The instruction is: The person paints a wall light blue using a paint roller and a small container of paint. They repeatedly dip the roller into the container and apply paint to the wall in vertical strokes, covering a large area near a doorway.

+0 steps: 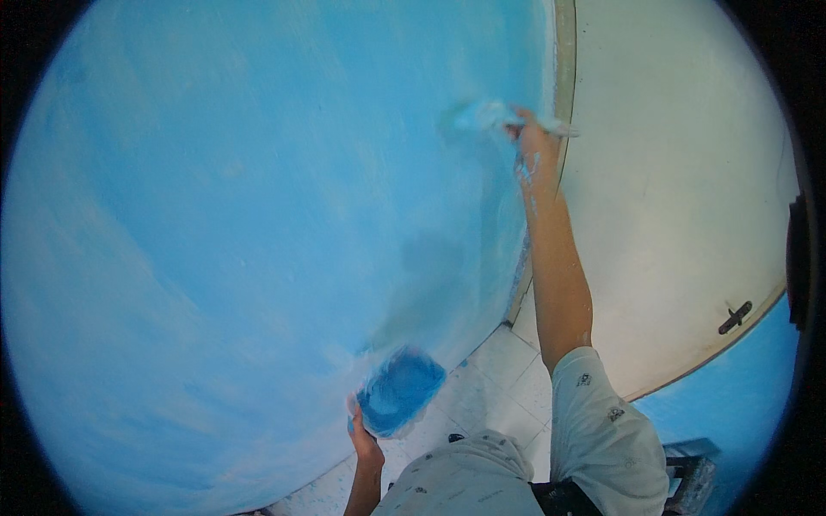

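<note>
My right hand [530,132] is raised near the door frame, gripping a paintbrush [493,117] by its handle. The brush head is blurred and appears to meet the blue painted wall [290,174]. Pale blue paint is smeared over my right wrist and forearm. Lower down, my left hand [365,438] holds a plastic tub of blue paint [401,393] by its side, close to the wall. Streaks of lighter and darker blue cover the wall. Most of my left fingers are hidden behind the tub.
A cream door [671,193] with a dark handle [735,318] stands to the right, beside its beige frame [565,58]. White floor tiles [497,367] below carry blue specks. A dark stool-like object [692,474] sits at lower right, near another blue wall [716,380].
</note>
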A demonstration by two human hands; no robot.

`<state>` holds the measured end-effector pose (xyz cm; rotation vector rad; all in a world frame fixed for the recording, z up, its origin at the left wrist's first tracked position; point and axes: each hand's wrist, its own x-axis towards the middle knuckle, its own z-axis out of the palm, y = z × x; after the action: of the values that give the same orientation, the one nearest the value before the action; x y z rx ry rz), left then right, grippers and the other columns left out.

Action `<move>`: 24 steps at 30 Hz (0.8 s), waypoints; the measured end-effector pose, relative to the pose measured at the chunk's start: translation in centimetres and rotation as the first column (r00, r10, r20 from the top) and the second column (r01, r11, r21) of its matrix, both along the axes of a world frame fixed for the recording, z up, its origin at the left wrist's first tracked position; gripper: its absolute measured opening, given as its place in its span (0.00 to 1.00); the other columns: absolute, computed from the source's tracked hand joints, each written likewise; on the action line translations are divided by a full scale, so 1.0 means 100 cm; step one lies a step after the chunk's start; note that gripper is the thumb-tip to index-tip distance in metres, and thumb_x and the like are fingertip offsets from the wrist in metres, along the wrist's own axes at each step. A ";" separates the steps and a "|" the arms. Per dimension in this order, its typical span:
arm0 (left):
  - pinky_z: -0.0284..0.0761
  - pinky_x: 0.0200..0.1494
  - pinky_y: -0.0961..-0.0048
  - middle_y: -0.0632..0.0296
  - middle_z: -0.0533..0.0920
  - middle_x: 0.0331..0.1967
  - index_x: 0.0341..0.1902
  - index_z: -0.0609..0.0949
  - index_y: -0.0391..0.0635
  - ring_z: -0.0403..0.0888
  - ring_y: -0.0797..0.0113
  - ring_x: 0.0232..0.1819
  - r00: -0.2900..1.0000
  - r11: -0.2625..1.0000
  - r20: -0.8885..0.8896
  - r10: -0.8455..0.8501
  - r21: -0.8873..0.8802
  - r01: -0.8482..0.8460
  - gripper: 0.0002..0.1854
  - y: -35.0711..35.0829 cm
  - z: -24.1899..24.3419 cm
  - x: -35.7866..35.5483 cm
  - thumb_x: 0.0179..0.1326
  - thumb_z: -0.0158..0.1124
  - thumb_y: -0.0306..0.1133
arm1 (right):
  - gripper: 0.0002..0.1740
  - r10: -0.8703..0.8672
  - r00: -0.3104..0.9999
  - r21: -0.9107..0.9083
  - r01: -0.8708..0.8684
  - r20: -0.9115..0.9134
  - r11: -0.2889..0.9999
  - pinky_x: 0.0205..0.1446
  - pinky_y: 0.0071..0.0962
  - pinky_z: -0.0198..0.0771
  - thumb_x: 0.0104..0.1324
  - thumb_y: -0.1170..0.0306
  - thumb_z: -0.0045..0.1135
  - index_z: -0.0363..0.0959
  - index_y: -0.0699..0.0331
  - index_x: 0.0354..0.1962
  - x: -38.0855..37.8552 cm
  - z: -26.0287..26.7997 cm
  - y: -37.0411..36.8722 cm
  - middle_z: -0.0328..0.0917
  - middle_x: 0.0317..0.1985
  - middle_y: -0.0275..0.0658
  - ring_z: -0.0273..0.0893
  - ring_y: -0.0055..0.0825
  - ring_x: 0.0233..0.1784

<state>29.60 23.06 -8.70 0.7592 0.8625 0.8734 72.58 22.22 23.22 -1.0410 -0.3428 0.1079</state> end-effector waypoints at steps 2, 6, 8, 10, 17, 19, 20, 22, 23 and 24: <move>0.55 0.64 0.63 0.56 0.67 0.61 0.64 0.62 0.39 0.62 0.60 0.63 0.999 0.997 -0.019 0.026 -0.068 -0.027 0.33 -0.002 0.001 -0.002 0.61 0.53 0.47 | 0.38 0.005 1.000 0.039 -0.006 0.026 0.999 0.66 0.38 0.51 0.63 0.56 0.51 0.51 0.72 0.61 -0.003 -0.003 -0.001 0.66 0.55 0.50 0.66 0.36 0.57; 0.56 0.64 0.63 0.57 0.67 0.60 0.64 0.62 0.39 0.62 0.60 0.63 0.999 0.999 0.049 0.010 -0.039 -0.008 0.33 -0.004 0.012 0.013 0.61 0.52 0.48 | 0.35 -0.061 0.994 -0.067 0.056 -0.086 0.996 0.69 0.36 0.44 0.66 0.51 0.45 0.56 0.69 0.61 0.006 -0.212 0.015 0.68 0.54 0.43 0.70 0.31 0.53; 0.56 0.64 0.63 0.57 0.67 0.60 0.63 0.62 0.40 0.63 0.60 0.62 0.997 1.000 0.077 -0.011 -0.023 0.013 0.32 -0.004 0.014 0.016 0.61 0.52 0.49 | 0.25 -0.029 0.965 0.021 0.036 -0.260 0.999 0.56 0.34 0.65 0.61 0.64 0.57 0.65 0.71 0.51 -0.015 -0.318 -0.016 0.70 0.50 0.45 0.72 0.32 0.49; 0.56 0.64 0.63 0.57 0.68 0.60 0.63 0.63 0.40 0.63 0.60 0.62 0.994 0.997 0.077 -0.076 -0.015 0.077 0.32 -0.007 0.018 0.027 0.62 0.52 0.49 | 0.24 -0.318 0.917 -0.416 0.199 -0.240 0.887 0.50 0.34 0.71 0.58 0.69 0.59 0.64 0.73 0.49 0.017 -0.394 -0.050 0.70 0.49 0.47 0.72 0.35 0.48; 0.57 0.63 0.64 0.57 0.68 0.59 0.63 0.64 0.40 0.64 0.62 0.61 1.000 0.999 0.002 0.017 -0.027 -0.017 0.30 -0.013 0.031 0.012 0.63 0.51 0.47 | 0.20 -0.104 0.994 0.079 0.101 0.033 0.992 0.42 0.26 0.69 0.61 0.62 0.54 0.71 0.69 0.44 -0.018 -0.035 -0.008 0.78 0.34 0.40 0.76 0.28 0.35; 0.57 0.63 0.65 0.57 0.69 0.59 0.63 0.64 0.40 0.64 0.62 0.61 0.999 0.999 0.037 0.027 -0.020 -0.026 0.30 -0.020 0.039 0.017 0.63 0.51 0.48 | 0.22 -0.019 0.995 0.253 -0.007 0.100 0.967 0.49 0.28 0.65 0.61 0.61 0.54 0.69 0.69 0.47 -0.023 -0.004 -0.015 0.76 0.40 0.42 0.74 0.29 0.41; 0.57 0.63 0.65 0.57 0.69 0.59 0.62 0.64 0.40 0.65 0.62 0.61 0.998 0.999 0.051 0.037 -0.016 -0.036 0.31 -0.022 0.042 0.018 0.63 0.51 0.48 | 0.26 -0.007 0.998 0.223 -0.008 0.065 0.975 0.55 0.30 0.62 0.61 0.61 0.56 0.66 0.71 0.50 -0.021 -0.010 -0.013 0.74 0.44 0.43 0.71 0.30 0.47; 0.57 0.63 0.65 0.57 0.69 0.59 0.62 0.64 0.40 0.65 0.62 0.61 0.997 1.000 0.080 0.020 0.018 -0.021 0.31 -0.022 0.037 0.016 0.63 0.50 0.48 | 0.34 0.012 0.998 0.091 -0.018 0.065 0.996 0.60 0.33 0.59 0.61 0.56 0.56 0.60 0.71 0.57 -0.003 -0.075 0.003 0.73 0.48 0.44 0.69 0.32 0.53; 0.57 0.63 0.65 0.57 0.69 0.59 0.62 0.64 0.39 0.65 0.62 0.61 0.996 0.999 0.088 0.025 0.034 -0.028 0.31 -0.021 0.034 0.012 0.63 0.50 0.48 | 0.37 0.019 0.995 0.010 -0.019 -0.103 1.000 0.61 0.33 0.58 0.62 0.50 0.52 0.58 0.70 0.59 -0.018 -0.118 0.007 0.72 0.49 0.44 0.68 0.32 0.54; 0.57 0.63 0.64 0.57 0.69 0.59 0.62 0.64 0.39 0.65 0.62 0.61 0.996 0.999 0.075 0.041 0.005 -0.042 0.30 -0.023 0.035 0.012 0.63 0.50 0.48 | 0.39 0.064 0.993 -0.022 -0.066 -0.098 0.998 0.61 0.34 0.57 0.63 0.46 0.47 0.57 0.69 0.60 -0.022 -0.171 0.003 0.72 0.50 0.45 0.68 0.33 0.55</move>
<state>30.75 20.79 -5.22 0.7113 0.8115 0.9362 70.36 22.48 6.07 -1.0456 -0.2875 0.2209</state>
